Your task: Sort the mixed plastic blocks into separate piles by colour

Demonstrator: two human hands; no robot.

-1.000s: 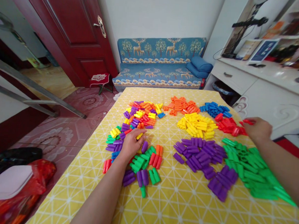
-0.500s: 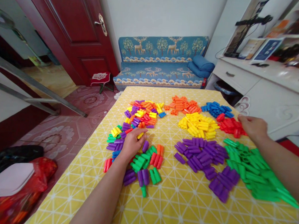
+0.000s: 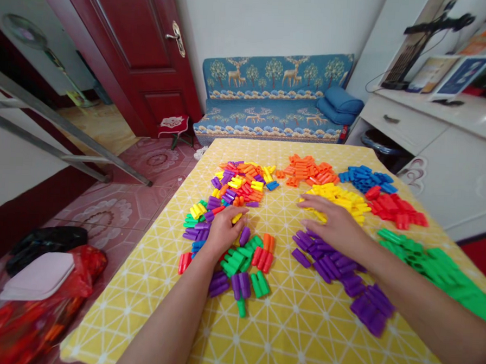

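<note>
My left hand (image 3: 224, 231) is over the mixed heap of coloured plastic bullet-shaped building pieces (image 3: 243, 183), its thumb and fingers closed round a yellow piece (image 3: 236, 218). Just below it lie green pieces (image 3: 235, 261), with red and purple ones near them. My right hand (image 3: 334, 222) hovers with fingers apart and nothing visible in them, between the yellow pile (image 3: 354, 203) and the purple pile (image 3: 324, 262), partly covering both. Past my right wrist spreads the green pile (image 3: 438, 268).
Further back on the yellow patterned tablecloth (image 3: 284, 336) are an orange pile (image 3: 309, 169), a blue pile (image 3: 365, 179) and a red pile (image 3: 398, 209). Behind the table stands a blue sofa (image 3: 266, 115). A white cabinet (image 3: 452, 155) is at right, bags (image 3: 87, 271) on the floor at left.
My right hand has moved left from the red pile to the yellow and purple piles, its fingers now spread. My left hand keeps its place by the mixed heap. The view has shifted slightly.
</note>
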